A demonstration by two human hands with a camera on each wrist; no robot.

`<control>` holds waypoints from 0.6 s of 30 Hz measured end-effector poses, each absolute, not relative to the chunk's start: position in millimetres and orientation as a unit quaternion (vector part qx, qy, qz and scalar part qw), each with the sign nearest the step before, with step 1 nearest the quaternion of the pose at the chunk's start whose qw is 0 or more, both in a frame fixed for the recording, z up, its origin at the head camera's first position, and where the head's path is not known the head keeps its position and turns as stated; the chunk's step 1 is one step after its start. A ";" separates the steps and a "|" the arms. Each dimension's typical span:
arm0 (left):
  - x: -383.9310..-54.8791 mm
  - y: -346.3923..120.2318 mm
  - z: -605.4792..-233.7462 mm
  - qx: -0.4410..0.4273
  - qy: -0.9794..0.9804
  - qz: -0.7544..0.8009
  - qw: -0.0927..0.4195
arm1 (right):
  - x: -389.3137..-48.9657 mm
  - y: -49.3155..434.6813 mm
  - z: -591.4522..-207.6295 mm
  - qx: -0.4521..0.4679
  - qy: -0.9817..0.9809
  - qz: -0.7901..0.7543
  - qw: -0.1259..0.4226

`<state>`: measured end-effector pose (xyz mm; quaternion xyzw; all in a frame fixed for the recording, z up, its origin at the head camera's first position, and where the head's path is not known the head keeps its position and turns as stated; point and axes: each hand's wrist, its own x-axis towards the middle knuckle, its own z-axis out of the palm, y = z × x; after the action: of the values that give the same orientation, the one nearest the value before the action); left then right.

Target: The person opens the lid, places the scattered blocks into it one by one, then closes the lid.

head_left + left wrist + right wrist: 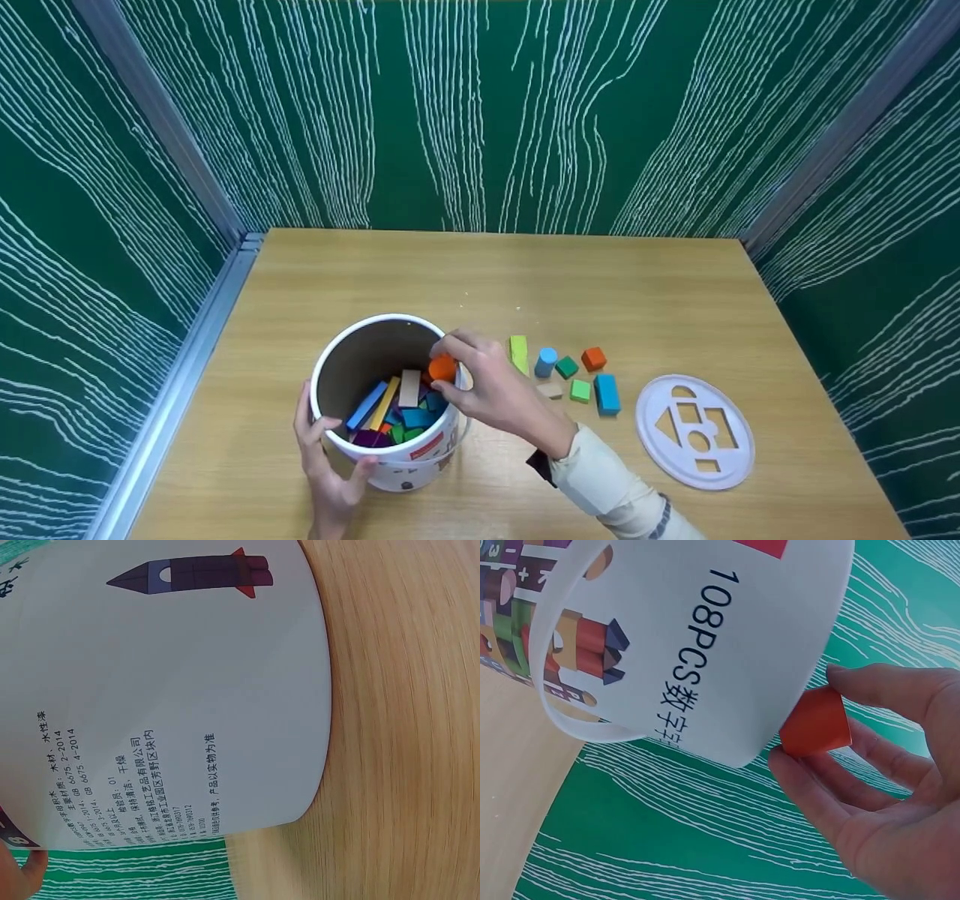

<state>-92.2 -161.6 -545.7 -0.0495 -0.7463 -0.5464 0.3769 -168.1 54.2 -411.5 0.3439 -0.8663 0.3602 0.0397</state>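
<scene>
A white bucket [411, 474] of coloured wooden blocks stands on the table, its open top facing up. At its left side my left hand [330, 469] grips the wall, fingertips at the rim; only a bit of a finger [30, 874] shows in the left wrist view. Over the right rim, my right hand [491, 382] pinches an orange cylinder block [442, 368] between thumb and fingers. The right wrist view has this orange block [817, 722] at the bucket's edge. Inside lie several blocks, among them a blue bar [367, 406], a yellow bar [385, 403] and a plain wood block [409, 388].
Right of the bucket lie several loose blocks, including a blue cylinder [546, 363], an orange-red cube [594, 358] and a blue block [607, 395]. Farther right is a white lid [652, 442] with shaped holes. Green walls with white lines surround the wooden table [510, 277].
</scene>
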 end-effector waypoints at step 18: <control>-87.2 -155.3 -526.4 -0.063 -0.731 -0.560 0.384 | -171.7 40.1 -421.2 0.368 -0.870 0.325 0.040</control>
<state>-87.2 -155.3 -526.4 -0.0633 -0.7313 -0.5605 0.3836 -171.7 40.1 -421.2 0.3685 -0.8701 0.3250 0.0396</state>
